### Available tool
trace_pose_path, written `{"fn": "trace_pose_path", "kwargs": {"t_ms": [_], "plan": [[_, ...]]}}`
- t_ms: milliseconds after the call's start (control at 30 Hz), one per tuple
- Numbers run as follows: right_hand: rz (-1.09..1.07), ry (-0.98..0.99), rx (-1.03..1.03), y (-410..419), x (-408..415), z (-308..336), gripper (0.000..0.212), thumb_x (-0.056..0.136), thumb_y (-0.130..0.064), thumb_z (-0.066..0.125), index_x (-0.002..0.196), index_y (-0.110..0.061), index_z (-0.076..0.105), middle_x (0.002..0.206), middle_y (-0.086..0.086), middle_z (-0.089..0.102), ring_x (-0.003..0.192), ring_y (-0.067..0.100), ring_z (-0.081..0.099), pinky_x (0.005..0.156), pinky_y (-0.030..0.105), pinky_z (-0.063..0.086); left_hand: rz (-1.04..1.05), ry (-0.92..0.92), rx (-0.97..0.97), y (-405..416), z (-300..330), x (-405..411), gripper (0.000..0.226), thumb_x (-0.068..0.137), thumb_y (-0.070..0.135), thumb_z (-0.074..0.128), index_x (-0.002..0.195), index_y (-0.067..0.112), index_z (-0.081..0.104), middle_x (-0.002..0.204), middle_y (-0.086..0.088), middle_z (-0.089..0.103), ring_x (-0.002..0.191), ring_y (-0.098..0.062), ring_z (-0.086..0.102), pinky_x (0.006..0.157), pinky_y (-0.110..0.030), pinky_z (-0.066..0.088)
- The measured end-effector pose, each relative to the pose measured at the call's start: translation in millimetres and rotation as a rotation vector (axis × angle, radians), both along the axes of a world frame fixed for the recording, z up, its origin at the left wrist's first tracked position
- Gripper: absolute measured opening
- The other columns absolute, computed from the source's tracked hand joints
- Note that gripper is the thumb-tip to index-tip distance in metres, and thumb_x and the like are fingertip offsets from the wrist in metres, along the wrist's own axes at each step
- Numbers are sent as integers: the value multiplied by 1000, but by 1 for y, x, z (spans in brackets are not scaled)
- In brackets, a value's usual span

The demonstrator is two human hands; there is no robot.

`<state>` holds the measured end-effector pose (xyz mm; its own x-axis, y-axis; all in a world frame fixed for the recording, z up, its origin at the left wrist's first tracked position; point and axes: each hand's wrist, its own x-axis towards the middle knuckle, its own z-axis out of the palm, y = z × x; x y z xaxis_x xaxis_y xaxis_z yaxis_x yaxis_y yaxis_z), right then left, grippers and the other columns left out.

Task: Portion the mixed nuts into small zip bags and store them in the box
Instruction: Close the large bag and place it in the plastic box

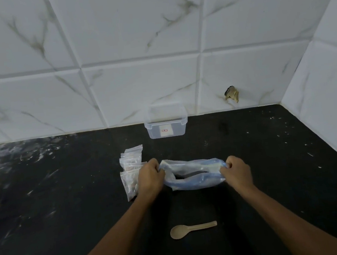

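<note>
- Here, my left hand (150, 175) has its fingers curled tight on the left end of the large bag (192, 174), pinching the plastic at its mouth.
- My right hand (235, 171) does the same at the right end, knuckles up, fingers clenched round the rim there.
- I hold the two ends apart so the mouth gapes between my fists; I judge this is to get the bag open for scooping.
- The bag rests on the dark counter (270, 169), clear plastic with a blue strip along the opening; I cannot tell from this blurred view whether the nuts sit inside, though it is probably their bag.
- Both forearms reach forward from the bottom edge and angle inward, wrists roughly level, hands set well apart with the bag stretched between.
- The small zip bags (130, 168) lie in a loose stack just beside my left hand, partly behind it, handy for filling.
- The spoon (192, 229) lies on the counter nearer me, between my forearms, bowl to the left, untouched.
- The box (165, 123) stands lidless at the back against the tiled wall (134, 38), well apart from the bags, and looks to hold nothing yet.
</note>
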<state>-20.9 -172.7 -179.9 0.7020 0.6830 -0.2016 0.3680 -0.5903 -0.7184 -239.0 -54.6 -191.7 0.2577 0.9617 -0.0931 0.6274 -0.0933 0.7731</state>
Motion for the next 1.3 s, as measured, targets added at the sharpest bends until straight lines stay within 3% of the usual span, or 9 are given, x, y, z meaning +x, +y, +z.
{"fn": "trace_pose_path", "kwargs": {"t_ms": [67,233,400,567,733,867,933,1200,1300], "plan": [[22,43,62,-1,1,0,14,87,-5,62,83,-14,52,83,4,56,68,11,54,57,23,45,12,-51,-61,-1,-2,4,13,93,13,62,83,17,54,85,-5,62,79,-17,63,68,-30,54],[-131,1088,124,-3,17,21,31,89,-29,63,114,-11,64,113,16,67,106,30,63,82,42,54,147,-373,-539,9,-3,3,6,93,12,62,95,13,57,106,-17,65,93,-28,67,74,-42,59],[-122,1169,74,-1,19,23,35,82,-20,68,114,-6,67,107,17,68,99,31,65,79,45,54,171,-710,-892,9,8,2,30,95,35,62,115,13,62,113,-15,69,107,-33,66,80,-48,57],[61,1174,47,4,12,31,37,78,-24,73,109,-4,69,105,17,70,103,32,65,85,47,54,220,-445,-611,7,11,6,30,93,36,66,110,12,57,103,-9,64,90,-22,64,65,-35,53],[240,860,-3,7,4,39,15,79,1,68,91,-6,64,100,18,69,92,31,67,78,41,56,63,-357,-582,8,17,7,18,94,23,64,105,9,64,104,-12,71,93,-25,70,86,-46,59],[269,-349,-11,8,4,24,19,84,-2,56,73,-15,49,76,3,53,69,20,55,57,29,42,-255,-28,-366,8,23,9,6,92,15,64,94,16,59,100,-7,69,88,-18,68,73,-32,58],[257,-581,69,8,-6,18,20,88,-7,57,76,-17,44,75,0,50,62,15,49,50,25,37,-276,89,-189,6,19,15,14,92,14,63,87,23,53,95,-2,65,84,-14,64,69,-27,54],[236,859,-5,0,12,35,33,89,-29,64,114,-6,64,109,15,71,104,28,68,96,43,51,146,-309,-552,5,15,13,25,100,29,53,117,12,54,104,-10,63,89,-21,64,65,-32,51],[298,983,74,-6,21,34,35,85,-9,65,119,-3,60,118,18,67,111,31,64,101,46,48,199,-557,-852,8,25,4,27,96,20,60,120,8,56,111,-17,68,99,-31,68,72,-44,57]]}}
